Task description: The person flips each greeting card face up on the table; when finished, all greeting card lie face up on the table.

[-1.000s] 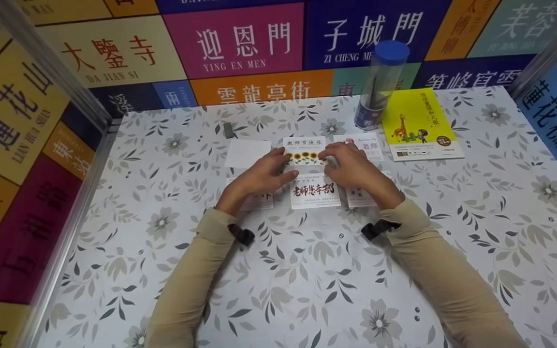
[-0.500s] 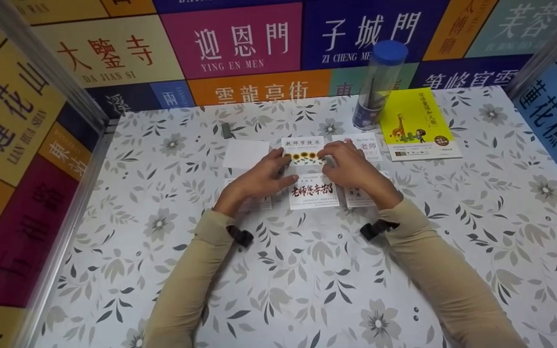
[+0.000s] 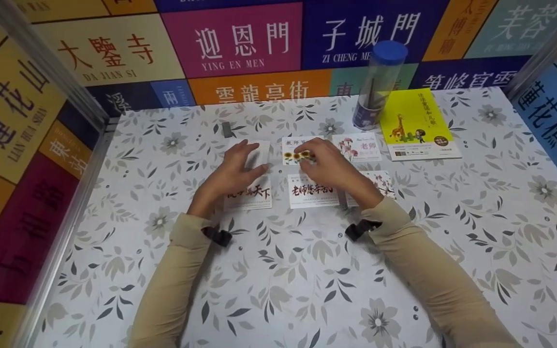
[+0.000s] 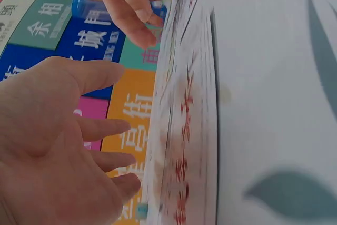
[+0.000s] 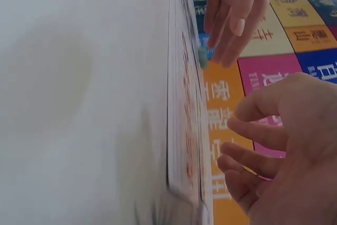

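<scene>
Small white printed cards lie in two rows on the table. My left hand (image 3: 235,169) is held over the left column, fingers loosely bent and apart with nothing in them. It partly hides a plain white card (image 3: 263,151) behind and a red-lettered card (image 3: 254,199) in front. My right hand (image 3: 328,165) hovers over the sunflower card (image 3: 290,155), covering its right part; the right wrist view shows its relaxed fingers (image 5: 258,135) holding nothing. Before it lies another red-lettered card (image 3: 307,195). A pink-flower card (image 3: 366,146) and a partly hidden card (image 3: 384,181) lie to the right.
A clear tube with a blue lid (image 3: 389,53) stands at the back, beside a yellow booklet (image 3: 414,121). A small grey-green block (image 3: 227,129) lies behind the plain card. Panels with large characters (image 3: 240,41) wall the floral-patterned table (image 3: 278,290).
Both hands have left the sunflower card's sides. The left hand moved left over the plain card, and the right hand shifted left above the sunflowers, uncovering the pink-flower card.
</scene>
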Motion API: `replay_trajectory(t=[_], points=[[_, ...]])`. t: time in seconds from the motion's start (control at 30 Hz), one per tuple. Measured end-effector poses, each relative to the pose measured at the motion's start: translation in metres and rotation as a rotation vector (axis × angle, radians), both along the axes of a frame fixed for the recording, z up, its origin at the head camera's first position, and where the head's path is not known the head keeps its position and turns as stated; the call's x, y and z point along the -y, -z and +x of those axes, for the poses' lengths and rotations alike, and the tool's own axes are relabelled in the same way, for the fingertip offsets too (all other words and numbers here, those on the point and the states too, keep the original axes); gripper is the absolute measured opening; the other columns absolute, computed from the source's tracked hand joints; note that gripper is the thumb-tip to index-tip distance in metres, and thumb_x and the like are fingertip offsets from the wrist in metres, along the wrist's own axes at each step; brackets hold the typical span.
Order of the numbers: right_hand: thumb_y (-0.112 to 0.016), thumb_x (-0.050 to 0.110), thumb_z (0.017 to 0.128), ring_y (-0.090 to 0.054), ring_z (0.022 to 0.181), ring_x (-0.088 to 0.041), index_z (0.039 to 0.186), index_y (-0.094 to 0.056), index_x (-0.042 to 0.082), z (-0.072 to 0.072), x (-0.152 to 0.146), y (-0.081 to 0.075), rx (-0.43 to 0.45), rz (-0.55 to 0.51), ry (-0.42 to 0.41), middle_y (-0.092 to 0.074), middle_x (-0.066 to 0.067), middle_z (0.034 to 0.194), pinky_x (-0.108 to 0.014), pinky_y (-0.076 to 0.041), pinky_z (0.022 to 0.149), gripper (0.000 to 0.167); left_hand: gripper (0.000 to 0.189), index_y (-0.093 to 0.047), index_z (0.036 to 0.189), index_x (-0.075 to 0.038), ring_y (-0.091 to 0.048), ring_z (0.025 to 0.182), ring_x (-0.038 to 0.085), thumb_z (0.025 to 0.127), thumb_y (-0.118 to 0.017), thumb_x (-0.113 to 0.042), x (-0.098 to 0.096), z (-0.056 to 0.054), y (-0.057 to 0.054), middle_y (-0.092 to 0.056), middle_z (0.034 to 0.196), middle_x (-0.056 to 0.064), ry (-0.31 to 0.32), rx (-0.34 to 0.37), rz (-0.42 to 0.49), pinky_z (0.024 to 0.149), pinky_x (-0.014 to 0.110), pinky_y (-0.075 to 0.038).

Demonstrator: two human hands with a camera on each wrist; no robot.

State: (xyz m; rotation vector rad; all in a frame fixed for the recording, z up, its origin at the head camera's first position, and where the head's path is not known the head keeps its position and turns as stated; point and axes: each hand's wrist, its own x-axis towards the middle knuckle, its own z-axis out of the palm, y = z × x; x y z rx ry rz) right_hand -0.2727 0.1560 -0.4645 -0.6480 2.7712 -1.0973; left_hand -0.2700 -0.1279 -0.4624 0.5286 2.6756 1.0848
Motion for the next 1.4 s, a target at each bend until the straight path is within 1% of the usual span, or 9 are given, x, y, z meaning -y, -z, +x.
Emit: replay_trajectory(t=[0.17, 0.3, 0.43, 0.63, 0.83, 1.0, 1.13, 1.27, 1.4], points=[[-0.064, 0.019, 0.106, -0.056, 0.140, -0.036, 0.144, -0.066, 0.003, -0.002, 0.030, 0.004, 0.014, 0.020, -0.145, -0.063, -0.017, 0.148, -0.053, -0.044, 0.121, 0.041, 0.070, -0.040, 0.163, 0.004, -0.027, 0.163, 0.046, 0.107, -0.065, -0.030, 0.023, -0.002, 0.007, -0.035, 0.171, 0.030, -0.096, -0.026, -0.013, 0.136, 0.057, -0.020], [-0.065, 0.021, 0.106, -0.052, 0.148, -0.036, 0.146, -0.064, 0.003, -0.003, 0.050, 0.003, 0.039, 0.027, -0.218, -0.060, -0.017, 0.154, -0.051, -0.040, 0.127, 0.044, 0.070, -0.041, 0.163, 0.004, -0.034, 0.161, 0.043, 0.107, -0.065, -0.030, 0.032, -0.004, 0.011, -0.041, 0.169, 0.027, -0.170, -0.014, -0.008, 0.135, 0.054, -0.025], [-0.065, 0.023, 0.107, -0.050, 0.150, -0.037, 0.149, -0.061, 0.001, -0.003, 0.063, 0.001, 0.044, 0.019, -0.273, -0.057, -0.018, 0.157, -0.051, -0.038, 0.128, 0.047, 0.070, -0.041, 0.163, 0.002, -0.035, 0.161, 0.041, 0.107, -0.065, -0.032, 0.034, -0.006, 0.011, -0.041, 0.170, 0.025, -0.197, 0.000, 0.000, 0.135, 0.053, -0.027], [-0.064, 0.028, 0.107, -0.046, 0.153, -0.038, 0.152, -0.059, 0.003, -0.003, 0.054, -0.002, 0.059, 0.078, -0.233, -0.055, -0.018, 0.159, -0.053, -0.035, 0.130, 0.052, 0.070, -0.042, 0.163, 0.002, -0.034, 0.161, 0.041, 0.107, -0.065, -0.032, 0.034, -0.006, 0.011, -0.041, 0.170, 0.025, -0.194, 0.008, 0.008, 0.135, 0.053, -0.026], [-0.066, 0.021, 0.105, -0.052, 0.149, -0.040, 0.144, -0.065, -0.002, -0.008, 0.031, 0.001, 0.009, 0.105, -0.233, -0.062, -0.021, 0.152, -0.055, -0.037, 0.128, 0.045, 0.069, -0.043, 0.163, 0.000, -0.031, 0.163, 0.039, 0.107, -0.065, -0.034, 0.035, -0.003, 0.011, -0.041, 0.171, 0.022, -0.190, 0.025, -0.004, 0.135, 0.052, -0.024], [-0.066, 0.026, 0.105, -0.040, 0.157, -0.044, 0.149, -0.062, 0.000, -0.006, 0.020, 0.000, 0.044, 0.165, -0.224, -0.049, -0.025, 0.164, -0.060, -0.026, 0.133, 0.051, 0.067, -0.044, 0.161, 0.002, -0.032, 0.162, 0.042, 0.107, -0.065, -0.032, 0.037, -0.003, 0.009, -0.044, 0.169, 0.023, -0.168, 0.003, 0.001, 0.136, 0.053, -0.023], [-0.065, 0.030, 0.106, -0.035, 0.160, -0.043, 0.152, -0.061, 0.005, -0.004, 0.023, -0.002, 0.047, 0.183, -0.217, -0.044, -0.023, 0.168, -0.062, -0.023, 0.133, 0.052, 0.067, -0.044, 0.161, 0.004, -0.032, 0.161, 0.043, 0.107, -0.065, -0.031, 0.039, -0.004, 0.008, -0.043, 0.168, 0.025, -0.168, -0.002, 0.012, 0.136, 0.054, -0.022], [-0.064, 0.033, 0.107, -0.032, 0.162, -0.041, 0.154, -0.058, 0.009, -0.002, 0.035, -0.003, 0.033, 0.158, -0.192, -0.043, -0.020, 0.170, -0.064, -0.021, 0.133, 0.053, 0.068, -0.044, 0.161, 0.002, -0.033, 0.161, 0.043, 0.107, -0.066, -0.032, 0.039, -0.004, 0.009, -0.043, 0.169, 0.024, -0.182, 0.012, 0.010, 0.136, 0.054, -0.023], [-0.063, 0.034, 0.106, -0.027, 0.164, -0.041, 0.157, -0.055, 0.008, -0.001, 0.052, -0.001, 0.061, 0.143, -0.215, -0.039, -0.021, 0.172, -0.063, -0.018, 0.134, 0.058, 0.069, -0.045, 0.162, -0.001, -0.035, 0.160, 0.042, 0.106, -0.066, -0.035, 0.035, -0.005, 0.010, -0.044, 0.168, 0.023, -0.195, 0.025, -0.004, 0.135, 0.053, -0.025]])
